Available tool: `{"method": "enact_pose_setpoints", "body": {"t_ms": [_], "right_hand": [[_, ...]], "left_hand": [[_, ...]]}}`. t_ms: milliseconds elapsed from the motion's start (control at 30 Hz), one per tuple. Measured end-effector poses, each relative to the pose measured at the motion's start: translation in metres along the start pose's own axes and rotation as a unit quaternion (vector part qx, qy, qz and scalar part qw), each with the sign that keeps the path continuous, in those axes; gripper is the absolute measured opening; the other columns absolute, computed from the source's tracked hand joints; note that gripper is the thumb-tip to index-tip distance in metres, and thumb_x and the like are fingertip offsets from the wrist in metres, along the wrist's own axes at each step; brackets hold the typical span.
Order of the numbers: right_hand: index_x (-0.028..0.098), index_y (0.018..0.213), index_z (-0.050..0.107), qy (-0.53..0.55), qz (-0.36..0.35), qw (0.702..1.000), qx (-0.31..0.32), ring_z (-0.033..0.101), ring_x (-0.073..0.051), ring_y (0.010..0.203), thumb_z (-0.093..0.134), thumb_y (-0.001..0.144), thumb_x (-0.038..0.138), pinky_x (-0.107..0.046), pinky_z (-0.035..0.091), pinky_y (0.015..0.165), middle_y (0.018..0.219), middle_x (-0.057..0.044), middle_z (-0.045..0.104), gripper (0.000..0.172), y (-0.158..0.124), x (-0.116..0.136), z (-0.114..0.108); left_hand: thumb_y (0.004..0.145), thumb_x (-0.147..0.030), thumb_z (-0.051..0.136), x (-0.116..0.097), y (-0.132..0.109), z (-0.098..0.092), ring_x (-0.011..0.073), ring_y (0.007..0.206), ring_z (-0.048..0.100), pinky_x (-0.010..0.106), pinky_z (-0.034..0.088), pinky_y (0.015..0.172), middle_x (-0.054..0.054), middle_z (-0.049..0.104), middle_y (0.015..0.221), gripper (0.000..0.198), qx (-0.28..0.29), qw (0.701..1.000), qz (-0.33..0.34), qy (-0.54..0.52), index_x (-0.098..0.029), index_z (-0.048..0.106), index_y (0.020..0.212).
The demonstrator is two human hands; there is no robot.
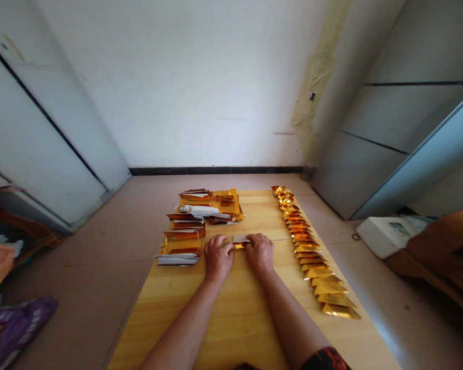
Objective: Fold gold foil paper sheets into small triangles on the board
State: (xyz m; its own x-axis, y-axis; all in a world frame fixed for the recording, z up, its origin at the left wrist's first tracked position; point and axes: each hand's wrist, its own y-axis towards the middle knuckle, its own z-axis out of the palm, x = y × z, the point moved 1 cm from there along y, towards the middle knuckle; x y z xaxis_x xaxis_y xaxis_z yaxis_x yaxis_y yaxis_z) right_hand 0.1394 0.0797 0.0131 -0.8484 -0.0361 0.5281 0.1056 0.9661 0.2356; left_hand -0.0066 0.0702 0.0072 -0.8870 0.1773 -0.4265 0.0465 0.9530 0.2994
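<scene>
Both my hands rest on a wooden table [239, 313], fingers curled over a small piece of gold foil paper [240, 240] between them. My left hand [218, 257] pinches its left end and my right hand [260, 252] presses its right end. The paper shows a silvery-white side and a gold edge. Stacks of gold foil sheets [195, 226] lie just left of my left hand. A long row of folded gold pieces [312, 252] runs along the table's right side, from far to near.
A white wall with a dark baseboard stands beyond the table. A white device [386, 234] sits on the floor at right beside wooden furniture. Purple and orange bags [11, 324] lie on the floor at left. Grey panels lean on both sides.
</scene>
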Motion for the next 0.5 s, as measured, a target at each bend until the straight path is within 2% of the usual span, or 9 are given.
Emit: {"method": "enact_pose_setpoints", "body": {"t_ms": [167, 367, 500], "right_hand": [[0.020, 0.077, 0.063, -0.007, -0.017, 1.000, -0.009, 0.053, -0.017, 0.085, 0.054, 0.070, 0.011, -0.027, 0.028, 0.078, 0.082, -0.001, 0.063, 0.014, -0.0009, -0.0048, 0.0031], [0.020, 0.075, 0.061, 0.028, -0.019, 0.999, -0.015, 0.056, -0.015, 0.080, 0.056, 0.070, 0.014, -0.027, 0.028, 0.079, 0.076, 0.001, 0.065, 0.009, -0.0004, -0.0071, 0.0070], [0.020, 0.075, 0.062, 0.031, -0.002, 1.000, 0.000, 0.057, -0.015, 0.074, 0.056, 0.070, 0.014, -0.027, 0.029, 0.079, 0.073, 0.002, 0.066, 0.010, 0.0004, -0.0060, 0.0053]], "left_hand": [[0.071, -0.015, 0.058, 0.0002, -0.0003, 0.0003, 0.0232, 0.113, 0.046, 0.039, 0.035, 0.094, 0.003, 0.059, 0.112, 0.018, 0.003, 1.000, -0.003, 0.001, -0.027, 0.070, 0.078], [0.077, -0.030, 0.059, 0.0006, -0.0001, 0.0027, 0.0239, 0.110, 0.047, 0.040, 0.036, 0.093, 0.005, 0.060, 0.112, 0.011, -0.011, 1.000, 0.005, 0.008, -0.024, 0.068, 0.077], [0.073, -0.029, 0.064, 0.0014, 0.0011, 0.0052, 0.0241, 0.110, 0.047, 0.039, 0.036, 0.091, 0.004, 0.059, 0.113, 0.006, -0.003, 1.000, -0.004, 0.020, -0.024, 0.066, 0.075]]}}
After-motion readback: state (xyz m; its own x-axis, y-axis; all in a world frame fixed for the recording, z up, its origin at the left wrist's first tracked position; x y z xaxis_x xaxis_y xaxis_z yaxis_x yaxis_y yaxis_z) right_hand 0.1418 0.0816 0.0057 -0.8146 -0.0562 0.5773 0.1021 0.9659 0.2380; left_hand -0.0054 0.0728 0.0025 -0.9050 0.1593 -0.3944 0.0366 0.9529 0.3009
